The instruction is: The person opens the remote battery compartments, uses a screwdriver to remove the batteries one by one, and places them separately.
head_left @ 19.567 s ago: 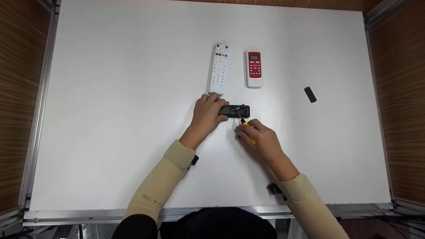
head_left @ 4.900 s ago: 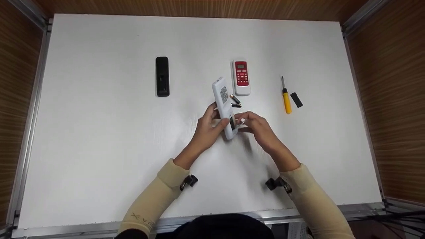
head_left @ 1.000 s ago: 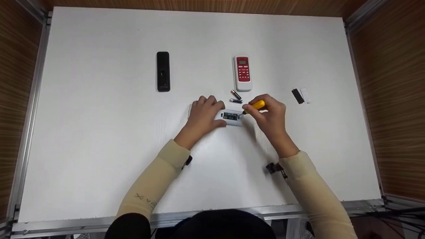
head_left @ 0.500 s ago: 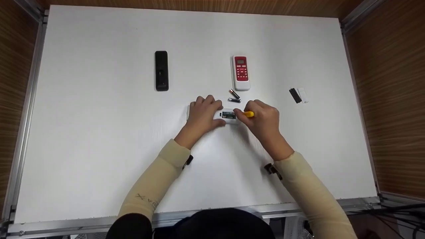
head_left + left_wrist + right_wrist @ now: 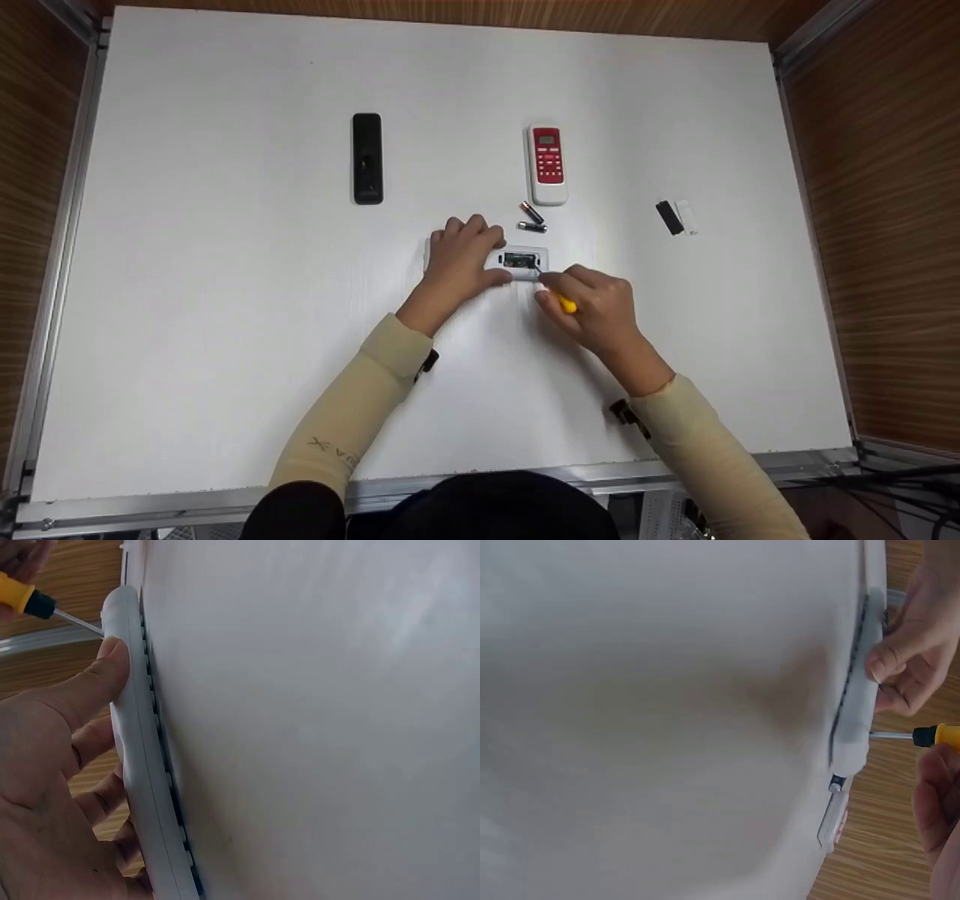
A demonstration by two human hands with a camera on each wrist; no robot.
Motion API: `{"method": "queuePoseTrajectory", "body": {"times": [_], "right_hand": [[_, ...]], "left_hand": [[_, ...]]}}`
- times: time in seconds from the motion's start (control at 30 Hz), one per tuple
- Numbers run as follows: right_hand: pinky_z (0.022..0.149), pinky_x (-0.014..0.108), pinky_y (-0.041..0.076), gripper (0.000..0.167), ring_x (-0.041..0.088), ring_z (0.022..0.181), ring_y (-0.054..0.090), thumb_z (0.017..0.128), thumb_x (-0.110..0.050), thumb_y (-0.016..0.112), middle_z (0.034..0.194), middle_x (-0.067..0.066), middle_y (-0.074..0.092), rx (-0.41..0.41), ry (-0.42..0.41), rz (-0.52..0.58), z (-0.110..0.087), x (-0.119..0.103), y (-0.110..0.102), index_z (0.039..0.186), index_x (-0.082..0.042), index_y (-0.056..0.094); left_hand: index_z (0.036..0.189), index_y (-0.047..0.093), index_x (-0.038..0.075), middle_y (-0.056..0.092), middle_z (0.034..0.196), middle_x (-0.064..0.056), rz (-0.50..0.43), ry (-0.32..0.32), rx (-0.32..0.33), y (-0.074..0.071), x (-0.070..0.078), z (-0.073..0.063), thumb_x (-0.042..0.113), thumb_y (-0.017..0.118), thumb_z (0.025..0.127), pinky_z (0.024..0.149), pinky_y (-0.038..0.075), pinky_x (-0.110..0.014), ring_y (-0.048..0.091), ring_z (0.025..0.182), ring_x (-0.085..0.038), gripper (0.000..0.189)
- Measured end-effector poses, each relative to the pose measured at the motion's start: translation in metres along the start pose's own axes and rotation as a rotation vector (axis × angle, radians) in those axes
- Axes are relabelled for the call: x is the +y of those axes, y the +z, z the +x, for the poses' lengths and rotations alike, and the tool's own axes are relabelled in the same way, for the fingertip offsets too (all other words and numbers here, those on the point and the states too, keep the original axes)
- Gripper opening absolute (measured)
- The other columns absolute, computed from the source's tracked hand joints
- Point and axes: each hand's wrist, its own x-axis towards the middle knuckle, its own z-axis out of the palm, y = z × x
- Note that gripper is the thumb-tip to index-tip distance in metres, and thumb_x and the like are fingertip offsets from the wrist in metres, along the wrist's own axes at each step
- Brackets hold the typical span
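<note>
A white remote control lies keys-down on the table, its open battery compartment showing something dark inside. My left hand grips its other half, thumb on the near edge and fingers over the far one. In my right hand is a yellow-handled screwdriver, its tip at the right end of the compartment. In the left wrist view the thumb presses the white remote close to the screwdriver shaft. The right wrist view shows the screwdriver meeting the remote near its end.
Two small batteries lie just beyond the white remote. Behind them is a red-and-white remote; farther left, a black remote lies back up. A black battery cover and a white cover lie together at right.
The black remote has gone from my hands to the back left. The white remote's cover now lies beside the black one. Lately the right hand has swung the screwdriver handle toward me.
</note>
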Motion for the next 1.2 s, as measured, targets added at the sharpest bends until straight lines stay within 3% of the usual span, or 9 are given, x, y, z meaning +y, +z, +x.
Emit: {"method": "queuePoseTrajectory", "body": {"times": [0.13,0.27,0.37,0.5,0.57,0.67,0.87,1.0,1.2], "right_hand": [[0.046,0.032,0.050,0.023,0.016,0.053,0.060,0.088,-0.034,0.070,0.074,0.002,0.068,-0.005,-0.061,-0.033,-0.012,-0.004,0.005,0.101,-0.016,0.077],[0.047,0.032,0.051,0.023,0.017,0.053,0.061,0.087,-0.029,0.072,0.078,0.002,0.071,-0.039,-0.036,-0.060,-0.015,-0.008,0.007,0.105,-0.016,0.075],[0.051,0.032,0.053,0.022,0.017,0.058,0.064,0.090,-0.025,0.069,0.084,0.003,0.074,-0.105,0.074,-0.025,-0.010,-0.009,0.005,0.109,-0.016,0.075],[0.066,0.035,0.055,0.020,0.019,0.073,0.067,0.095,-0.019,0.063,0.096,0.004,0.076,-0.190,0.322,0.145,0.011,-0.005,-0.006,0.109,-0.014,0.076],[0.071,0.036,0.054,0.019,0.020,0.077,0.066,0.095,-0.017,0.063,0.098,0.005,0.076,-0.222,0.390,0.190,0.021,-0.005,-0.010,0.107,-0.012,0.077],[0.066,0.037,0.054,0.019,0.021,0.071,0.064,0.094,-0.018,0.064,0.095,0.005,0.074,-0.301,0.350,0.117,0.023,-0.012,-0.010,0.108,-0.015,0.077],[0.050,0.041,0.052,0.016,0.026,0.054,0.057,0.095,-0.022,0.068,0.094,0.007,0.060,-0.413,0.218,-0.083,-0.003,-0.025,0.006,0.111,-0.021,0.070],[0.053,0.042,0.054,0.016,0.027,0.058,0.061,0.094,-0.023,0.069,0.100,0.005,0.058,-0.409,0.246,-0.067,-0.011,-0.022,0.012,0.110,-0.023,0.067],[0.064,0.040,0.055,0.022,0.022,0.072,0.062,0.095,-0.022,0.067,0.105,0.000,0.061,-0.350,0.313,0.100,-0.011,-0.016,0.006,0.117,-0.025,0.067]], "left_hand": [[0.115,0.062,0.021,0.055,0.112,-0.001,0.005,-0.004,-0.005,0.000,0.001,0.000,0.053,0.078,0.079,0.091,0.039,-0.048,0.048,0.110,-0.029,0.050],[0.117,0.063,0.020,0.056,0.115,-0.001,-0.006,-0.010,-0.012,-0.001,0.001,0.000,0.052,0.078,0.080,0.090,0.038,-0.047,0.048,0.110,-0.028,0.052],[0.113,0.063,0.017,0.057,0.113,-0.002,-0.028,0.008,-0.011,-0.002,0.001,0.002,0.049,0.080,0.079,0.088,0.038,-0.045,0.048,0.107,-0.028,0.050],[0.107,0.063,0.015,0.057,0.108,-0.001,-0.051,0.048,0.006,-0.002,-0.002,0.006,0.047,0.082,0.076,0.086,0.038,-0.043,0.048,0.102,-0.027,0.048],[0.106,0.063,0.015,0.058,0.106,-0.001,-0.060,0.059,0.016,-0.001,-0.003,0.007,0.046,0.083,0.076,0.086,0.039,-0.043,0.048,0.100,-0.027,0.047],[0.107,0.064,0.016,0.058,0.106,0.000,-0.066,0.061,0.018,0.000,-0.003,0.008,0.045,0.083,0.076,0.086,0.039,-0.042,0.049,0.100,-0.027,0.047],[0.111,0.064,0.016,0.058,0.109,0.000,-0.064,0.052,0.019,-0.001,0.000,0.008,0.047,0.082,0.078,0.086,0.039,-0.042,0.049,0.102,-0.026,0.049],[0.112,0.064,0.016,0.059,0.111,0.000,-0.063,0.049,0.021,-0.001,0.001,0.009,0.048,0.081,0.078,0.087,0.040,-0.042,0.050,0.104,-0.026,0.050],[0.114,0.064,0.016,0.059,0.112,-0.001,-0.064,0.045,0.012,-0.001,0.000,0.010,0.050,0.081,0.077,0.088,0.041,-0.043,0.051,0.105,-0.027,0.053]]}}
